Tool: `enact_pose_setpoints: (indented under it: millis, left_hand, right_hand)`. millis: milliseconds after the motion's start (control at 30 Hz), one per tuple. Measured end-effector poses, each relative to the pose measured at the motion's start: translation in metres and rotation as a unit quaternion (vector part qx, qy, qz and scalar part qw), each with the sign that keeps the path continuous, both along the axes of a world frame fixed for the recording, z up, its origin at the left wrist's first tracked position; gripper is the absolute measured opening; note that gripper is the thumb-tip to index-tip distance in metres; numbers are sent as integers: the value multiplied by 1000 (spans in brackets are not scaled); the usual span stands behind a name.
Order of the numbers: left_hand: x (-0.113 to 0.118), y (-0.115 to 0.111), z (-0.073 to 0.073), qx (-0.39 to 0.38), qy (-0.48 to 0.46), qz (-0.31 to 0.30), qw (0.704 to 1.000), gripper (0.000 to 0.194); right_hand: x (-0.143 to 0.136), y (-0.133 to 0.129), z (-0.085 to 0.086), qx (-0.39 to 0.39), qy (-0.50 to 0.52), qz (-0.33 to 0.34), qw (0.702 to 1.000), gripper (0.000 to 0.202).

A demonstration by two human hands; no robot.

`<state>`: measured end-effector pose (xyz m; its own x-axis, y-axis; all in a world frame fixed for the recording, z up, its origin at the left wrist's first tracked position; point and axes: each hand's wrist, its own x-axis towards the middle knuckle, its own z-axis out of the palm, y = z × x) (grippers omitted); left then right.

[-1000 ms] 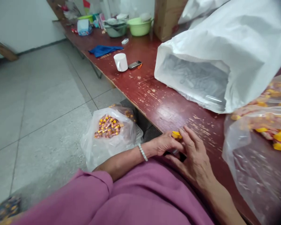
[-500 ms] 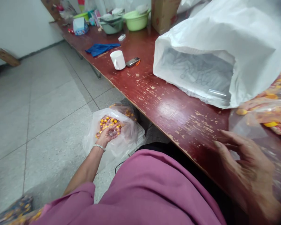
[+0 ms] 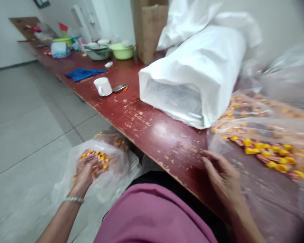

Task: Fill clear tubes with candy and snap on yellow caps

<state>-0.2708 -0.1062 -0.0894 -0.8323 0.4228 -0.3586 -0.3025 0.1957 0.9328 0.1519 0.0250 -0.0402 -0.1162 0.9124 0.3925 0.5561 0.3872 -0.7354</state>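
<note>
My left hand (image 3: 85, 171), with a pale bead bracelet at the wrist, is over the mouth of a clear plastic bag (image 3: 116, 165) on the floor side of the table. Yellow-capped pieces (image 3: 101, 160) lie in that bag, beside and under the fingers. Blur hides whether the fingers hold anything. My right hand (image 3: 221, 173) hovers at or rests on the red table's near edge, fingers apart and nothing between them. To its right, more yellow-capped pieces (image 3: 273, 153) spill from clear bags. A white sack (image 3: 207, 67) lies behind with its mouth open, clear tubes inside.
On the red table (image 3: 162, 131) stand a white mug (image 3: 103, 86), a phone-like device (image 3: 120, 88) and a blue cloth (image 3: 84, 74). Green basins (image 3: 123, 51) and a cardboard box (image 3: 152, 33) are farther back. A white crate (image 3: 134, 162) is below the table edge.
The view has turned right and up, showing more of the bags of pieces. My left hand no longer shows the clear tubes it had in its palm; its back now faces up.
</note>
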Motion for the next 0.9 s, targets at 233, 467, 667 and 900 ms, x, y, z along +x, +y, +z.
enact_pose_setpoints:
  millis: [233,467,667,900]
  left_hand:
    - [92,118,57,112,342,-256,897,24]
    - [229,270,79,63,612,-495,614,43]
    - [286,329,67,4,650,-542,533,28]
    - [281,296,52,-6,693,-535,483,34]
  right_hand:
    - [5,17,-27,15,2,-8,1000,21]
    - [3,15,-20,24,3,31,999,17]
    - [3,17,-16,-2,15,27,1000,18]
    - [1,20,-16,-2,5,29,1000,18]
